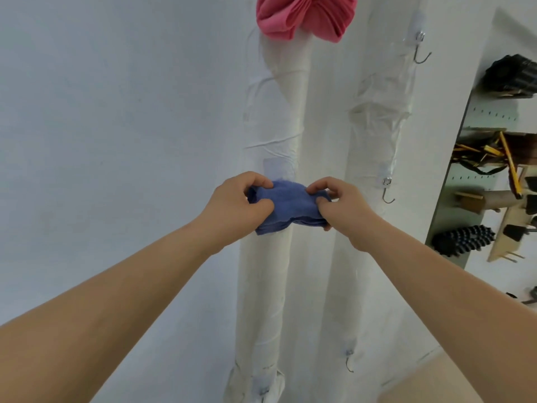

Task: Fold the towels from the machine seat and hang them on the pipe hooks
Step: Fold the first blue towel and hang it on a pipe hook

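Both hands point(286, 205) on blue towel point(286, 206)

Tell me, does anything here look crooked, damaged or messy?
The white wrapping on both pipes is wrinkled and puckered midway. The pink towel at the top hangs bunched, not flat. The blue towel, gripped by the left hand and right hand, looks folded.

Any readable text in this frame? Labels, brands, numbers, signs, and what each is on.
None can be read.
The blue towel, pink towel, wrapped pipes and clear hook pad: no print shows.
Items on the shelf rack at right: any marks are too small and blurred to read.
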A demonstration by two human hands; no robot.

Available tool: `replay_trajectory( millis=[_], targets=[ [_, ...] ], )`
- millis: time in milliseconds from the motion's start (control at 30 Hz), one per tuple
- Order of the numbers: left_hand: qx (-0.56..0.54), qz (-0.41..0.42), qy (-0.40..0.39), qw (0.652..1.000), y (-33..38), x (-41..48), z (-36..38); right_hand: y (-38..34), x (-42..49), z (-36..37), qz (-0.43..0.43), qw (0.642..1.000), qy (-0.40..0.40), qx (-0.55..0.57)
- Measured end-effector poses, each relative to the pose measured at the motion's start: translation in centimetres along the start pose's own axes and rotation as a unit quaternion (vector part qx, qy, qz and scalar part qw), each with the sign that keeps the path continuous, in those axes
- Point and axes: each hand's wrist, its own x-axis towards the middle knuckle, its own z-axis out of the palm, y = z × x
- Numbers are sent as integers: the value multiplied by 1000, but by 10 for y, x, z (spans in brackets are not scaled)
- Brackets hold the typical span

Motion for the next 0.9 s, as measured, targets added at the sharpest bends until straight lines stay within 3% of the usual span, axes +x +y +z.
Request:
replay_trajectory(
  millis=[100,233,333,433,500,567,633,700,800,900],
  targets=[
    [-94,-39,31,994,2,-2,1,2,4,-1,-48,997,62,-2],
    [-108,-40,35,993,-3,-7,8,13,2,4,-151,978,118,-81],
    [76,31,16,997,-15,-8,9,21,1,11,-109,987,54,-102],
    [300,192,49,933,-19,-6,10,16,4,11,-49,997,2,-59],
    [368,283,22,886,-18,-5,14,13,6,8,-33,997,-33,-66],
    [395,304,-12,867,-18,-7,20,14,6,6,-85,982,-26,-165],
    [380,294,-9,877,-22,-10,24,19,4,6,-176,945,-2,-277],
    [328,272,2,905,-26,-13,25,23,-1,9,-222,932,-10,-286],
    [245,226,10,943,-33,-16,27,23,-7,14,-152,973,-40,-166],
    [163,181,10,970,-42,-17,32,23,-11,18,-84,991,-41,-94]
  ],
)
